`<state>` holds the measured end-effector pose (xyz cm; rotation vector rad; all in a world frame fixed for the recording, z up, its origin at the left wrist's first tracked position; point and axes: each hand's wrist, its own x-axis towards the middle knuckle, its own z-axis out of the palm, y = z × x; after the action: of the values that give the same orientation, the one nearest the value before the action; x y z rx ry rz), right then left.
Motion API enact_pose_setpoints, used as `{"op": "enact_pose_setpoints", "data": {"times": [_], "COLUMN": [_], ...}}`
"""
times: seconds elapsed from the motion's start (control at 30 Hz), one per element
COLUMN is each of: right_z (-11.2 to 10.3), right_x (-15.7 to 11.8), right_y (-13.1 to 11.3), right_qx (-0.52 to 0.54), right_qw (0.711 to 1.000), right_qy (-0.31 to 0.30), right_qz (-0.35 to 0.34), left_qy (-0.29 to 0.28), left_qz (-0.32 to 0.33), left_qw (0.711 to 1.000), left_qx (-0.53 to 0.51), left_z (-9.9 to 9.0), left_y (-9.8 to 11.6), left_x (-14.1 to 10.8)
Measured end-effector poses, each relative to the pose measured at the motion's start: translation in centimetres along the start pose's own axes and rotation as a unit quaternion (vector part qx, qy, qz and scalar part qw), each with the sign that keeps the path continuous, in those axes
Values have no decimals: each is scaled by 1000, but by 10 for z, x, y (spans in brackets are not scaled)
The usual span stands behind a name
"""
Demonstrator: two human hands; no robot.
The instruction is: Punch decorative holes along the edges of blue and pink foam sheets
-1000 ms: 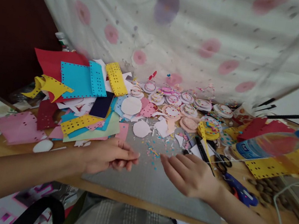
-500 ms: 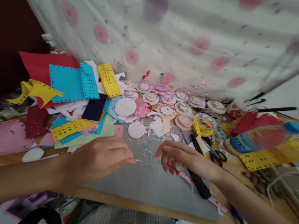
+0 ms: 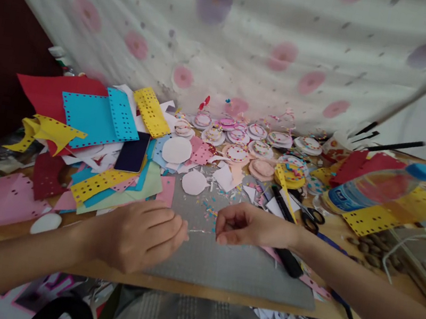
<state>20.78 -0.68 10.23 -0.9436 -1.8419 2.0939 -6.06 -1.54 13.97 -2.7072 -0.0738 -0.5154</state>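
A thin, pale, twisted strand [image 3: 202, 231] stretches almost level between my hands, above the grey mat [image 3: 196, 265]; whether it is wire or thread I cannot tell. Its left end disappears into the closed fingers of my left hand [image 3: 144, 235], seen from the back. At the other end, thumb and fingertips of my right hand [image 3: 246, 227] pinch it. Small coloured paper bits [image 3: 210, 211] lie just beyond, on the mat. Farther back is a white paper disc [image 3: 193, 183], with small layered paper discs [image 3: 237, 153] trimmed with coloured bits behind it.
Punched coloured paper, including a blue sheet [image 3: 86, 117], and a dark phone [image 3: 132, 152] crowd the left. Right of my hands are a black-handled cutter [image 3: 289, 262], scissors [image 3: 312, 218] and a plastic bottle [image 3: 378, 188]. A floral curtain [image 3: 253, 31] hangs behind.
My right hand has gone from loosely spread fingers to a pinch on the strand's right end. My left hand has turned slightly and stays closed on the strand. The view has shifted a little.
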Motion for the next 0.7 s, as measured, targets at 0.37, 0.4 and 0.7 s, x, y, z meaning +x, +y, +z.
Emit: {"op": "enact_pose_setpoints", "data": {"times": [0.37, 0.4, 0.7], "right_z": [17, 17, 17], "right_x": [-27, -29, -36], "right_y": [-19, -23, -26], "right_qx": [-595, -651, -734], "right_qw": [727, 665, 502], "right_qy": [176, 184, 180], "right_qz": [-292, -317, -420], "left_qy": [21, 8, -140], "left_qz": [-401, -448, -589], "left_qw": [860, 819, 344], "left_qx": [-314, -360, -718], "left_z": [5, 4, 5], "left_y": [17, 18, 26], "left_x": [10, 13, 17]}}
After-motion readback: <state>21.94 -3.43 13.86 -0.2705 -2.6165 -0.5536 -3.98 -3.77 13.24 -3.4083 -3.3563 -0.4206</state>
